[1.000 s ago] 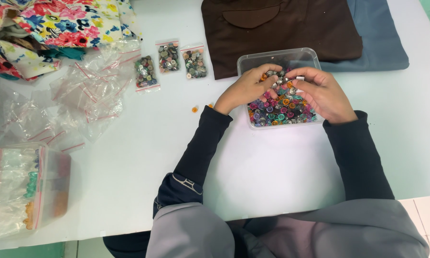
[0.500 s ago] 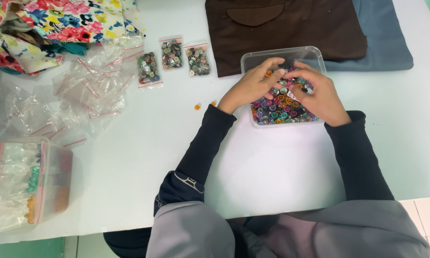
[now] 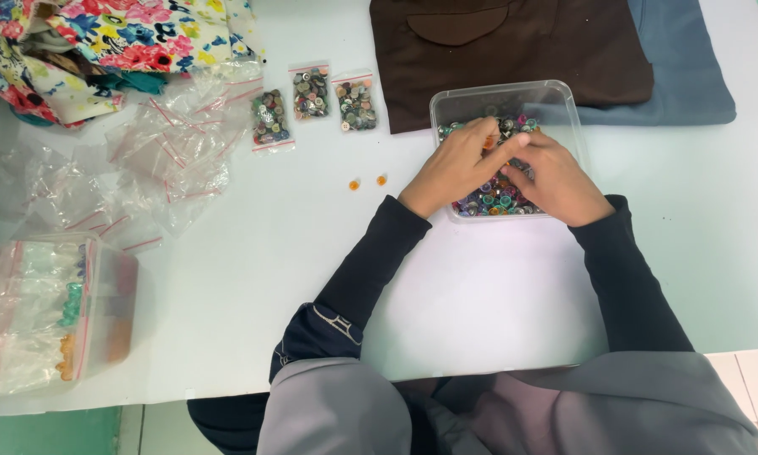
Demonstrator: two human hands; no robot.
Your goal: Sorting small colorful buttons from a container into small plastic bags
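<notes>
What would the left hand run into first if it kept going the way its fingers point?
The left hand points up and right across the clear plastic tub. It would probably meet the mixed buttons first, then the tub's far wall; depth is hard to judge.

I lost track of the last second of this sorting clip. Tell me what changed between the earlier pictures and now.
Little changed. Both hands stayed in the clear tub of buttons: the left hand and right hand drew closer until their fingertips meet over the buttons. What they pinch is too small to tell. The three filled bags, the two loose orange buttons and the empty bags lie as before.
</notes>
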